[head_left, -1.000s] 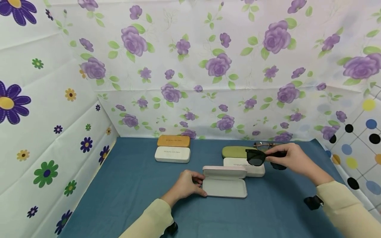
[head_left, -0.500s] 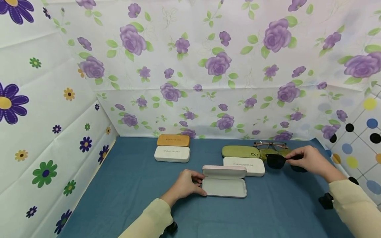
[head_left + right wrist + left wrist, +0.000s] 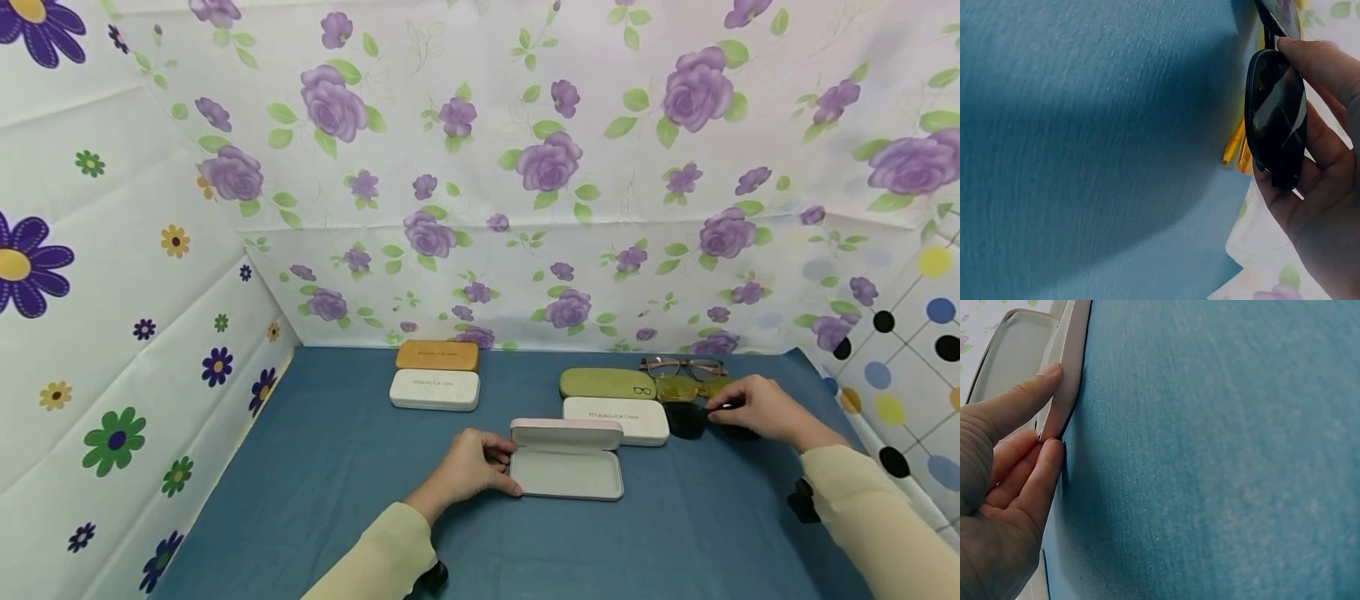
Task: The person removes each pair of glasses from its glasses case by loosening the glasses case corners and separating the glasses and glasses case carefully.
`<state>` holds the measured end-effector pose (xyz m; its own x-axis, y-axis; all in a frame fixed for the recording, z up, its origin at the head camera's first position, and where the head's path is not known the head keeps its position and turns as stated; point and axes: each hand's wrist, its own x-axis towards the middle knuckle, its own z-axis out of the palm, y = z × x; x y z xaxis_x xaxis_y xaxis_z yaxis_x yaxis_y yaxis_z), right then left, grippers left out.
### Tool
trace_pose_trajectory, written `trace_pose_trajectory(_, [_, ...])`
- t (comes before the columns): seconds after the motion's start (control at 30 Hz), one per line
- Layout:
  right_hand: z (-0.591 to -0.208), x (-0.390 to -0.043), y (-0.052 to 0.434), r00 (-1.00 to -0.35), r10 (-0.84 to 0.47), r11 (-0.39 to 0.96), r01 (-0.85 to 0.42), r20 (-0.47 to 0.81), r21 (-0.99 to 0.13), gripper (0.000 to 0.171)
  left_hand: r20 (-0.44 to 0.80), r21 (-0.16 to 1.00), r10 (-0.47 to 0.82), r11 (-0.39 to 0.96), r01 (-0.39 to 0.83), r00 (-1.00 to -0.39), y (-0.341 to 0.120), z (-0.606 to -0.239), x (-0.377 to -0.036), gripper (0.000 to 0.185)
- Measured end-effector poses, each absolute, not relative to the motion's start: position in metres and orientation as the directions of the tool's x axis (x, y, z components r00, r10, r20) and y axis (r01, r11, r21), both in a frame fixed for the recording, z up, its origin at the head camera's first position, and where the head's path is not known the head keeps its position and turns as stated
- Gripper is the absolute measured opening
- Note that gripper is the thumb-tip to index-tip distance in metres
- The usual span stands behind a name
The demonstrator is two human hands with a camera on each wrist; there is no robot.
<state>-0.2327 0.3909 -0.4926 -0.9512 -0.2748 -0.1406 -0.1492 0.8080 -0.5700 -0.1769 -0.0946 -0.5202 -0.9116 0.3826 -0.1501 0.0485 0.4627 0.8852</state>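
Observation:
An open pale pink glasses case (image 3: pixel 567 460) lies in the middle of the blue table (image 3: pixel 337 467), lid raised at the back. My left hand (image 3: pixel 468 467) holds its left end, thumb and fingers pinching the edge of the case (image 3: pixel 1063 387). My right hand (image 3: pixel 757 408) grips black sunglasses (image 3: pixel 686 419) low over the table, right of the white case; in the right wrist view the dark lens of the sunglasses (image 3: pixel 1275 115) lies across my fingers (image 3: pixel 1329 69).
At the back left an orange case (image 3: pixel 437 356) sits behind a white case (image 3: pixel 435 389). Right of centre are a green case (image 3: pixel 607 383) and a white case (image 3: pixel 617 421). Yellow-lensed glasses (image 3: pixel 686 387) and brown-framed glasses (image 3: pixel 681 365) lie beyond. Flowered walls enclose the table.
My right hand has carried the black sunglasses to the right and down, from above the white case to just above the table. The left hand has stayed on the open case.

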Motion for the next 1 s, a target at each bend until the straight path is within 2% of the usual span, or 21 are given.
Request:
trace_pose_trajectory(0.37, [-0.492, -0.237, 0.386, -0.954, -0.253, 0.818, -0.121, -0.163, -0.562, 0.019, -0.146, 0.881, 0.391, 0.469, 0.06, -0.909, -0.095, -0.522, -0.177, 0.055])
trace_pose_trajectory(1.0, [-0.504, -0.238, 0.386, -0.965, -0.251, 0.847, -0.179, -0.079, -0.5, 0.013, -0.15, 0.882, 0.392, 0.469, 0.057, -0.908, -0.096, -0.522, -0.178, 0.054])
